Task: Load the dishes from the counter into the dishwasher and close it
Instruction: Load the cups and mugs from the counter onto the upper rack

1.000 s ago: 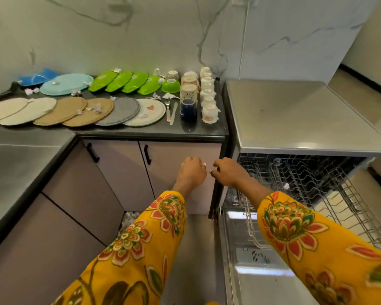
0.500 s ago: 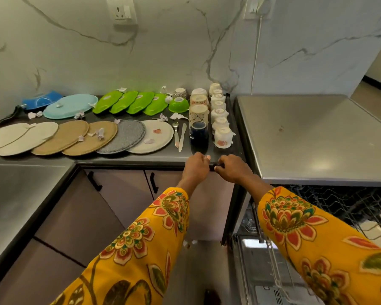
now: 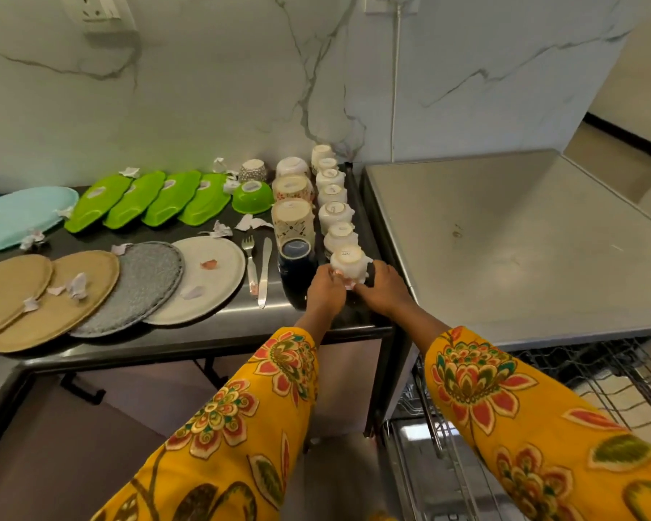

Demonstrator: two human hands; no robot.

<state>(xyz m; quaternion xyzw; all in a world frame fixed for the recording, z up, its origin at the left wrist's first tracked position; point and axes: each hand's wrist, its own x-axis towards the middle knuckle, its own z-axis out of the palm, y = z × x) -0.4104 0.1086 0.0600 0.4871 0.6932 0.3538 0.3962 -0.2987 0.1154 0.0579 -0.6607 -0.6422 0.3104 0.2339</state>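
the brushed steel dishwasher top [image 3: 504,238] is the broadest thing before me, smooth and dull grey with a few small marks, and below its front edge the wire dishwasher rack [image 3: 617,385] stands pulled out, thin metal rods crossing in a grid, with nothing i can make out in the part that shows. left of it runs the dark polished counter [image 3: 218,329], glossy and hard. on it lie a pale blue oval platter [image 3: 19,216], then four round flat plates overlapping in a row near the front edge: two tan speckled plates [image 3: 53,302], one grey stippled plate [image 3: 143,287] and one cream matte plate [image 3: 207,276], with crumpled paper scraps strewn over them. behind sit four glossy green leaf-shaped dishes [image 3: 147,201] upside down and one green round bowl [image 3: 252,195], also inverted. beside the cream plate lie one steel fork [image 3: 250,261] and one steel knife [image 3: 264,268]. a dark blue glazed mug [image 3: 296,265] stands in front of two patterned cream tumblers [image 3: 292,216]. a line of seven small white ceramic cups runs back toward the marble wall, all bottoms up. my left hand [image 3: 326,291] and right hand [image 3: 382,291] curl in from either side around the nearest white ceramic cup [image 3: 348,265], fingers wrapped on its glossy sides at the counter's right front corner.
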